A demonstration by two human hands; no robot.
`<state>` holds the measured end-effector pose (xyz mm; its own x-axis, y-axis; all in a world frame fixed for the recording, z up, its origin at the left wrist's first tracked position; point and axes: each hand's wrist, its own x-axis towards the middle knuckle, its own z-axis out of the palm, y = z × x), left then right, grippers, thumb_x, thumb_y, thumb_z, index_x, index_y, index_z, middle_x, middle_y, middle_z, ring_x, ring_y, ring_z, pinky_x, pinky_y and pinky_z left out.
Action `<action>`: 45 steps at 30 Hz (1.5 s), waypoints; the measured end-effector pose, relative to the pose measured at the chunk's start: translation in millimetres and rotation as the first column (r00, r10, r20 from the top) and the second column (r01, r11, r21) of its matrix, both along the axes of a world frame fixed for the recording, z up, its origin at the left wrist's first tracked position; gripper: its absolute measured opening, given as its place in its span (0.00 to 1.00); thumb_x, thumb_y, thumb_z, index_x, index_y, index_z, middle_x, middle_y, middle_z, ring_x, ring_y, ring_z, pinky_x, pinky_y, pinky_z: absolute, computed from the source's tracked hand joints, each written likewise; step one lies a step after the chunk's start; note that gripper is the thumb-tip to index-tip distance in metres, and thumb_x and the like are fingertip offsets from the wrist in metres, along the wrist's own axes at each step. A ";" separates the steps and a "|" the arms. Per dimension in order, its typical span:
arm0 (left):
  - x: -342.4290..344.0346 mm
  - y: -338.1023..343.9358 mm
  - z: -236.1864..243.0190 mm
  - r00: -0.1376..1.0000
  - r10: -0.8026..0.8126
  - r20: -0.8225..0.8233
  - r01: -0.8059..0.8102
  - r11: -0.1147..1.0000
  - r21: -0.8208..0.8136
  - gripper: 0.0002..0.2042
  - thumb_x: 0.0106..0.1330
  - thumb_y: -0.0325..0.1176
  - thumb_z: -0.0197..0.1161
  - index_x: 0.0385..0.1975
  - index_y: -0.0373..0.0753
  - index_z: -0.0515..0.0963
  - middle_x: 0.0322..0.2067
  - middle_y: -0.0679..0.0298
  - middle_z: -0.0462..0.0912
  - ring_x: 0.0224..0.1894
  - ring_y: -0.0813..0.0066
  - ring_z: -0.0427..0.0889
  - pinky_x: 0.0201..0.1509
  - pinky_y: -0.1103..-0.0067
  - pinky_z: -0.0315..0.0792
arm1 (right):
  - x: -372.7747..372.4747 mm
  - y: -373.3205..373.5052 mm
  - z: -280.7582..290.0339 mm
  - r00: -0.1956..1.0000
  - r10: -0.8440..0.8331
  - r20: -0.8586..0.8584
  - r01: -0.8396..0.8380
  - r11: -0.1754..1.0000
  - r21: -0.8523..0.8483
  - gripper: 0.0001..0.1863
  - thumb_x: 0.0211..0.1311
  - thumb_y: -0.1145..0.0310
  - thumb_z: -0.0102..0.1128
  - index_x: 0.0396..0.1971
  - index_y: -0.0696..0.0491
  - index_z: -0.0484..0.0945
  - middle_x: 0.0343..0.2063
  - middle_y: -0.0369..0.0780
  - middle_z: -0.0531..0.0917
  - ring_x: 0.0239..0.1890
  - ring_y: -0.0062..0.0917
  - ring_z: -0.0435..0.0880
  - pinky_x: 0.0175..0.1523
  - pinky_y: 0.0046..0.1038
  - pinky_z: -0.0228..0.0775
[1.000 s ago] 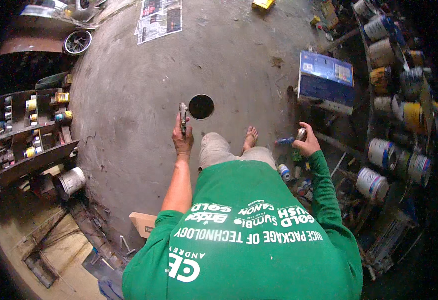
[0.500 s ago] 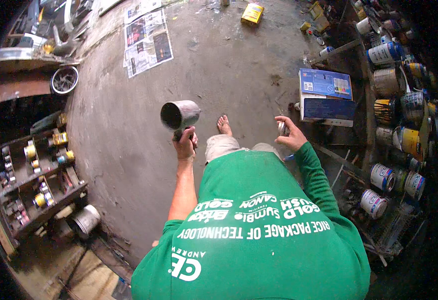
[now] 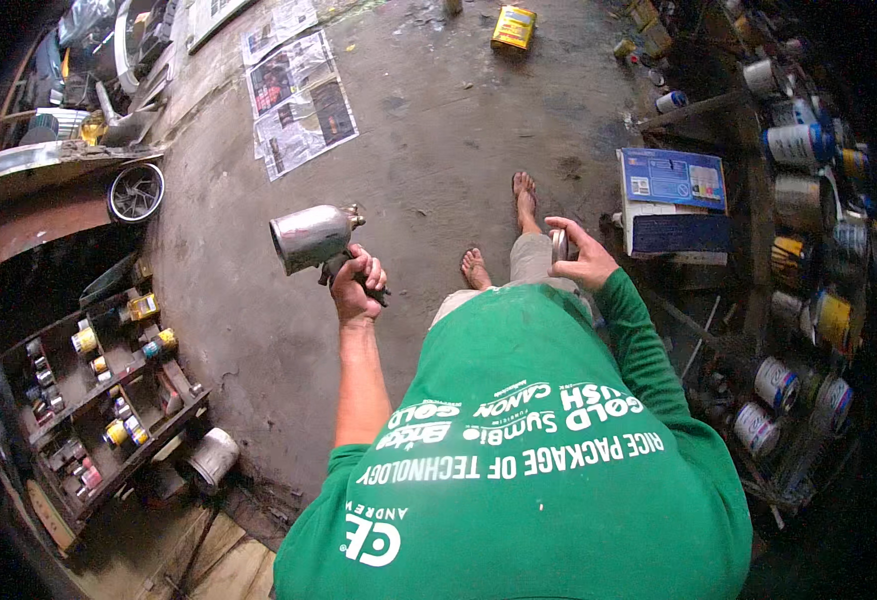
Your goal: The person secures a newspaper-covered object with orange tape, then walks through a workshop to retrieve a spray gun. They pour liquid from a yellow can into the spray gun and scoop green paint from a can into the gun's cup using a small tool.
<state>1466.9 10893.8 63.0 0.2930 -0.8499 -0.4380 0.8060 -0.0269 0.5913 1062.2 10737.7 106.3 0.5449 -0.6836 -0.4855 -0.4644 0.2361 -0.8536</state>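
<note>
Concrete floor [image 3: 429, 190] below. Left fingers [image 3: 369, 268] clench spray gun [image 3: 335, 268]; its cup [image 3: 311, 240] lies ahead-left of them, long axis sideways. Right fingers [image 3: 573, 229], farther off, pinch round lid [image 3: 560, 246].

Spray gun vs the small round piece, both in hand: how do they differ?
Size: the spray gun is much larger than the round piece.
Pose: the spray gun's cup lies tipped, wide end toward the left; the round piece is on edge.
Hold: the left grip wraps the spray gun's handle; the right grip holds the round piece between thumb and fingers.
Shared: greyish, metallic look.
</note>
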 end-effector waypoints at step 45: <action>155.3 -468.2 10.9 0.046 -0.314 0.948 0.291 0.912 0.288 0.19 0.54 0.24 0.70 0.47 0.35 0.75 0.40 0.50 0.81 0.44 0.49 0.83 0.50 0.66 0.76 | 349.5 -448.6 115.9 0.757 0.542 -0.365 -0.652 0.593 -0.472 0.14 0.53 0.61 0.71 0.31 0.56 0.84 0.35 0.48 0.85 0.40 0.41 0.86 0.46 0.39 0.78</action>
<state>1622.2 10425.6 73.9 0.1849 -0.9824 -0.0251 -0.5358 -0.1222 0.8355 1411.7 10289.1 222.2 0.8776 -0.3990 -0.2657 -0.4717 -0.6200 -0.6270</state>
